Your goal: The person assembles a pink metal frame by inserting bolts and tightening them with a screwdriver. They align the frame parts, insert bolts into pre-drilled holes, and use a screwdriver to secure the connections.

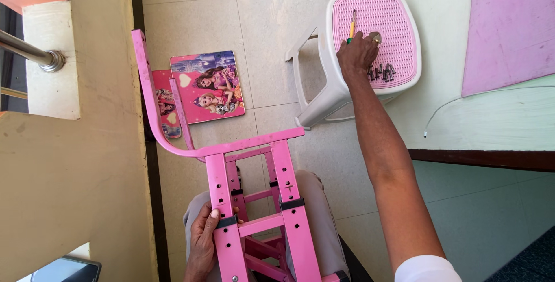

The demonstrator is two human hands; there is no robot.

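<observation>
Two hands of mine are at work, well apart from each other. Largest before me is the pink metal frame (254, 201), a ladder of square tubes with rows of holes and black clips, lying across my lap with its long curved rail sweeping up and to the left over the pale tiled floor (196, 16). My left hand (203, 241) wraps the frame's left upright near the bottom of the view, thumb lying across a black clip, fingers closed round the tube.

Next in size, the white plastic stool (324, 94) stands up and to the right of the frame, its pink perforated seat (381, 16) facing me. My right arm stretches out to it, and my right hand (357, 54) rests on the seat, knuckles up and fingers bent down. I cannot tell whether they pinch anything.

A picture board (209, 85) with cartoon figures lies flat on the floor beside the curved rail, a smaller one (165, 106) just left of it.

Smallest: a screwdriver (352, 26) with a yellow and green handle lies on the seat, touching my right hand's upper edge. A cluster of dark screws (383, 73) sits just right of that hand, and a small round metal piece (376, 37) lies by my fingertips.
</observation>
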